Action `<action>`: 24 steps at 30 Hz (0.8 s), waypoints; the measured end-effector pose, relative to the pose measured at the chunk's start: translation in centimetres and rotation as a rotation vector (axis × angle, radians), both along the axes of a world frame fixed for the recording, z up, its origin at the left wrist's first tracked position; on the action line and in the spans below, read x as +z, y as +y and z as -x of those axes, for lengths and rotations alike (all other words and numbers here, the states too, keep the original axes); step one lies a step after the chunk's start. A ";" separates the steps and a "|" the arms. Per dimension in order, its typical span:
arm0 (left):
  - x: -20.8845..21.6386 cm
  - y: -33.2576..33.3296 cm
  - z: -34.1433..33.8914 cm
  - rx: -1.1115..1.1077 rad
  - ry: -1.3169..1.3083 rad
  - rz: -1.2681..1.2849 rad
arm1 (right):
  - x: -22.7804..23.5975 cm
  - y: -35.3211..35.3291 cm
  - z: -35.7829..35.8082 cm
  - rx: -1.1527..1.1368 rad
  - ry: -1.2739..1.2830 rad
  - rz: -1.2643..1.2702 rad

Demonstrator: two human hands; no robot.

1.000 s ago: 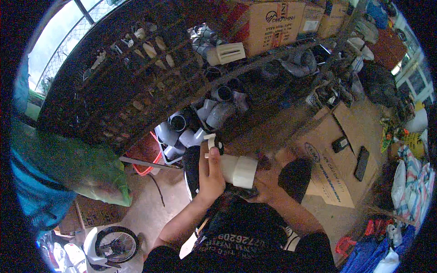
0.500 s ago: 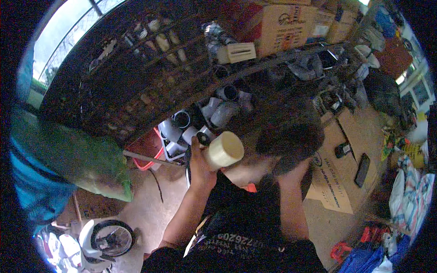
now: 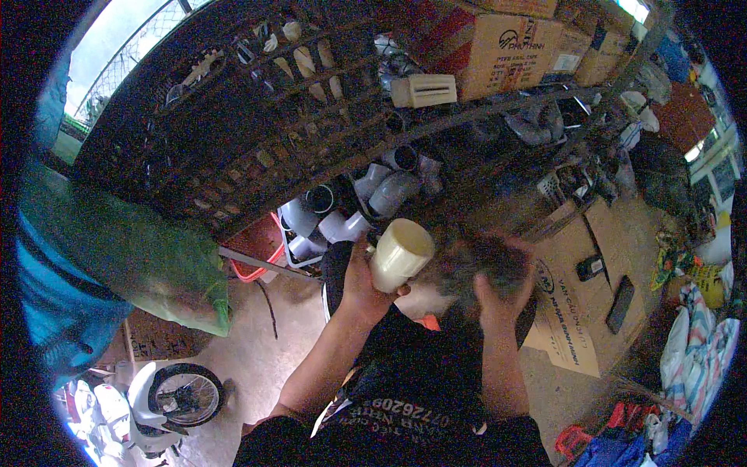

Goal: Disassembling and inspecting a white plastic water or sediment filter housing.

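Note:
My left hand (image 3: 364,286) is closed around a cream plastic cylinder, which looks like a pipe fitting (image 3: 401,255). Its smooth round end tilts up and to the right. To the right, my right hand (image 3: 502,303) grips a dark, soft-looking cloth-like thing (image 3: 489,268), smeared by motion. The dark thing stays a short way from the cream fitting, with a visible gap between them. Just beyond my left hand, several grey pipe fittings (image 3: 393,194) are heaped in crates.
A dark rack (image 3: 257,167) of small parts stands ahead, with cardboard boxes (image 3: 510,58) at the back. A red basket (image 3: 257,249) sits at left beside a green sack (image 3: 148,257). A phone (image 3: 619,304) lies on flattened cardboard (image 3: 564,327) at right. A motorbike wheel (image 3: 185,395) shows lower left.
The cream fitting in my left hand has shifted slightly right and turned more upright. The dark thing in my right hand has come lower and looks more bunched up.

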State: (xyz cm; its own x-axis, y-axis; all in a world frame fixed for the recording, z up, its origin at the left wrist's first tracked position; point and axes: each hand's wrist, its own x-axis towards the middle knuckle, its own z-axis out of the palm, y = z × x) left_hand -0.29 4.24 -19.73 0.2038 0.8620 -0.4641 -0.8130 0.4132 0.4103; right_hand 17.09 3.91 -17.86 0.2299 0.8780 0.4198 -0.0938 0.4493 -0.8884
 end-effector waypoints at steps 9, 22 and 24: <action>1.1 -1.2 -2.3 0.127 0.211 0.009 | 0.1 0.4 0.6 0.177 -0.795 -0.215; 0.1 -2.0 -2.1 -0.062 -0.008 0.050 | -2.8 2.6 -2.1 0.114 0.682 0.421; 0.4 -1.7 -2.2 -0.063 -0.065 0.073 | 0.3 1.4 -1.6 0.317 0.733 0.376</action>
